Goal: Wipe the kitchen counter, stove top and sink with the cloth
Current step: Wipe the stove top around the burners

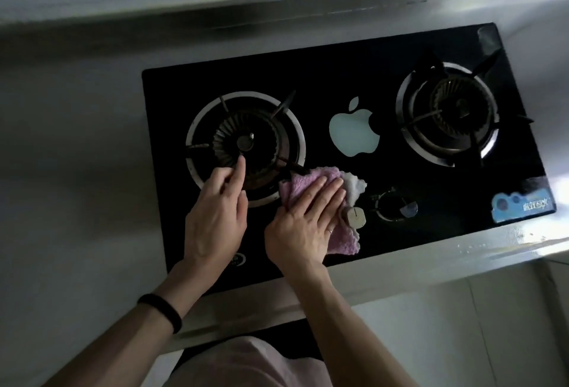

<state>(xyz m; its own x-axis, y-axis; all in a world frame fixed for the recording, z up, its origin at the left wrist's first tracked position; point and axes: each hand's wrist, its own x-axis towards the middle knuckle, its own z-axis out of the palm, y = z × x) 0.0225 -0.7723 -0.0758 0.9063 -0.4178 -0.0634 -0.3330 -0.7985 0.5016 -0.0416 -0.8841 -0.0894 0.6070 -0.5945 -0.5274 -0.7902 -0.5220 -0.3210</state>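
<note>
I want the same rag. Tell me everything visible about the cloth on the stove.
The fluffy pink cloth with a white patch looks like soft microfibre. It lies crumpled on the front of the black glass stove top, between the left burner's metal ring and a pale control knob, which it touches. The right hand presses it down with straight fingers, hiding its middle; pink edges show around the hand, white at the right.

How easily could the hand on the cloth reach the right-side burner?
Probably yes: the right hand lies flat on the cloth, and only bare stove top separates it from the right burner.
</note>
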